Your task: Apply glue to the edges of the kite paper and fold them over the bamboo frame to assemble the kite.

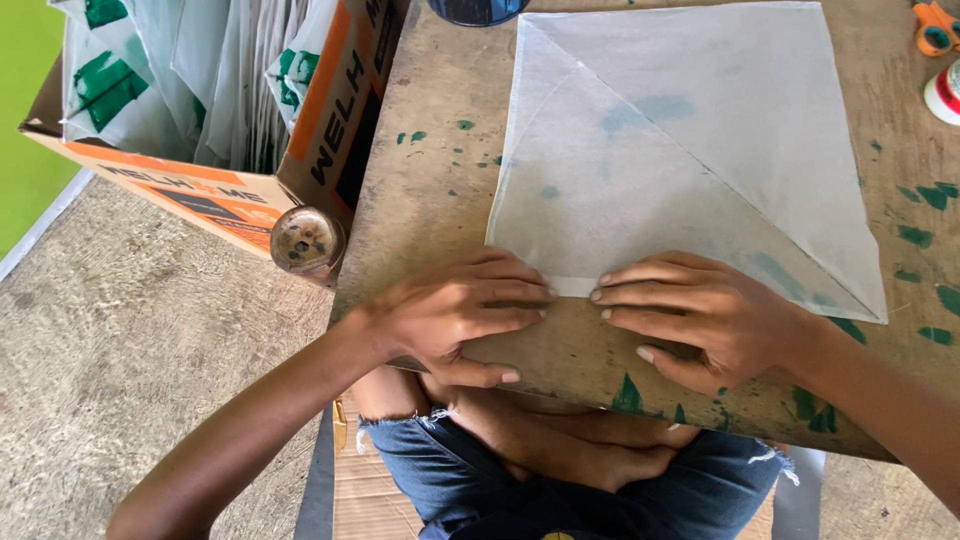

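Far left: one cardboard box (215,190) stuffed with folded white-and-green sheets, too many to count. One small round lid or jar (307,241) sits just beside its near corner.

My left hand (455,315) is flat, fingers spread, tips pressing the near edge of the thin white paper sheet (690,160); not grasping anything. My right hand (705,315) does the same, flat and open, fingertips nearly meeting the left's.

One sheet, lying on the stained wooden board (430,200) across my lap, centre to far right, with one diagonal crease showing.

Step, as I judge it: pressing down a narrow fold along the near edge. Next move needs even pressure running outward along that edge so the paper doesn't wrinkle.

Far right: one orange tool (935,28), partly cut off, and one white round thing (945,95).
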